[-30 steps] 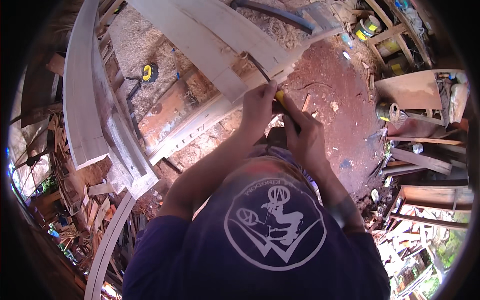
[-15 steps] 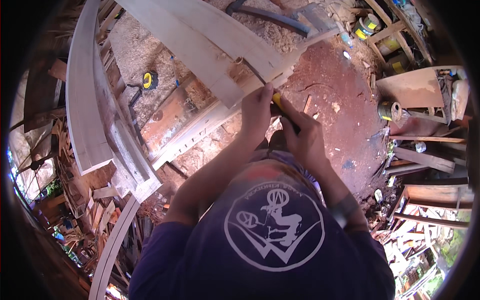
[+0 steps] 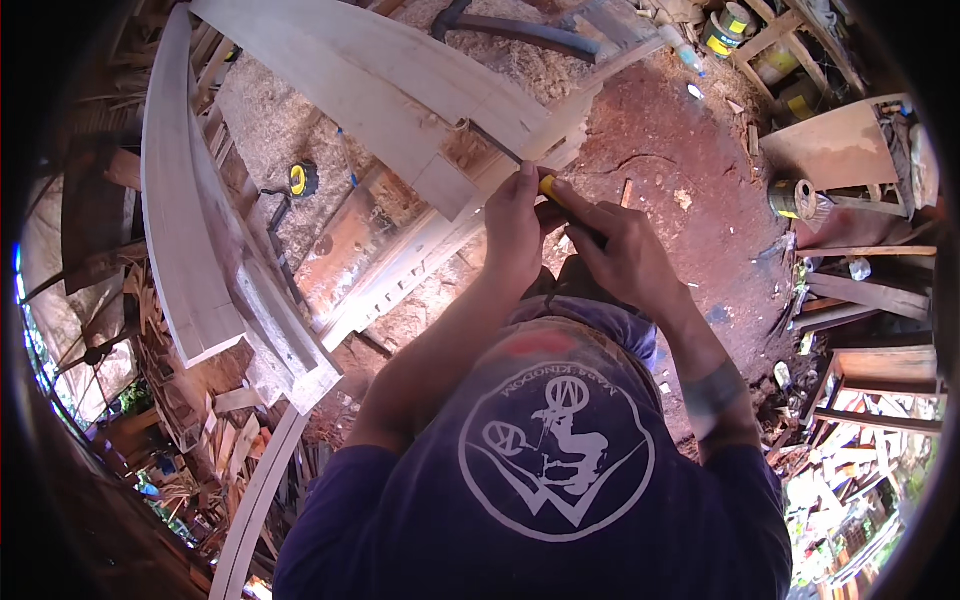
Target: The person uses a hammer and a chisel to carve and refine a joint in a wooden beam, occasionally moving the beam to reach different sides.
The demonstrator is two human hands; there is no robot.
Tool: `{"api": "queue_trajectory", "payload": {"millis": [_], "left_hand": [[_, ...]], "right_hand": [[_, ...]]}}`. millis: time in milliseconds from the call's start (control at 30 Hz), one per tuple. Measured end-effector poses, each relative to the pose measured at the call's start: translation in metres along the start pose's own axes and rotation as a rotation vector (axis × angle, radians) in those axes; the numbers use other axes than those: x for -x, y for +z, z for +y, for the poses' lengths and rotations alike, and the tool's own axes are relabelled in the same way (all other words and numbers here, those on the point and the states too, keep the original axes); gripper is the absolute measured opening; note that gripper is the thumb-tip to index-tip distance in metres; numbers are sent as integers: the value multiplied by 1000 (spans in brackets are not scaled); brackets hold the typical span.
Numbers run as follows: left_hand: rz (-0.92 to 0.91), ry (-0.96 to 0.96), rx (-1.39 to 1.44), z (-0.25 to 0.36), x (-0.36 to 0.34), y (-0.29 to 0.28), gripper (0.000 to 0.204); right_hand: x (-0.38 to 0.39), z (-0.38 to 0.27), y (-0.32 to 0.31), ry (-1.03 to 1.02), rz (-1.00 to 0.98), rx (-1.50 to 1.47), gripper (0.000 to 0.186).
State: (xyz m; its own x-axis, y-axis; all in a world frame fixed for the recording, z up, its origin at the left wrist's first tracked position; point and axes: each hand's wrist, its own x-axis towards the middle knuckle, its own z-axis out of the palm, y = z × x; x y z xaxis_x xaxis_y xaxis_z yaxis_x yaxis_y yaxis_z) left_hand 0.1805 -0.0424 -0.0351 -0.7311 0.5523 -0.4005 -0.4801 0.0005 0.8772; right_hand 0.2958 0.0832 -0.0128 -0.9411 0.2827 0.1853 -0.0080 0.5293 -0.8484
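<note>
My right hand (image 3: 615, 235) is closed on the yellow-and-black handle of a long chisel (image 3: 548, 185). My left hand (image 3: 515, 220) grips the tool just in front, its thumb along the blade where it meets the yellow part. The dark blade reaches up-left onto a pale wooden board (image 3: 420, 130), with a small curl of wood at the tip. These boards lie across a long, notched timber beam (image 3: 390, 285) that runs diagonally under the work.
Two curved boards (image 3: 185, 250) lie at the left. A yellow tape measure (image 3: 300, 178) rests among shavings beside a dark angled tool. A hammer-like tool (image 3: 520, 35) sits at the top. Cans (image 3: 795, 198), plywood (image 3: 830, 145) and scrap wood (image 3: 860, 300) crowd the right.
Both hands have stayed on the chisel; the right forearm has swung slightly outward to the right. The surroundings have shifted a little in view as the head moved.
</note>
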Motion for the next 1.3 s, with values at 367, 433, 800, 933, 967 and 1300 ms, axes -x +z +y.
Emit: {"api": "queue_trajectory", "payload": {"millis": [367, 433, 800, 933, 967, 1300], "left_hand": [[14, -102, -3, 6, 10, -6, 43], [-10, -54, 9, 7, 3, -11, 39], [32, -72, -1, 6, -4, -5, 42], [18, -127, -33, 16, 14, -2, 45], [23, -129, -61, 16, 16, -1, 46], [-9, -43, 3, 1, -7, -18, 41]], "right_hand": [[23, -20, 23, 166, 90, 11, 57], [18, -20, 30, 192, 112, 5, 57], [-3, -10, 1, 458, -35, -364, 46], [-1, -10, -21, 653, -162, -552, 50], [2, -10, -22, 487, -162, -472, 48], [17, -4, 38, 104, 138, 86, 52]]}}
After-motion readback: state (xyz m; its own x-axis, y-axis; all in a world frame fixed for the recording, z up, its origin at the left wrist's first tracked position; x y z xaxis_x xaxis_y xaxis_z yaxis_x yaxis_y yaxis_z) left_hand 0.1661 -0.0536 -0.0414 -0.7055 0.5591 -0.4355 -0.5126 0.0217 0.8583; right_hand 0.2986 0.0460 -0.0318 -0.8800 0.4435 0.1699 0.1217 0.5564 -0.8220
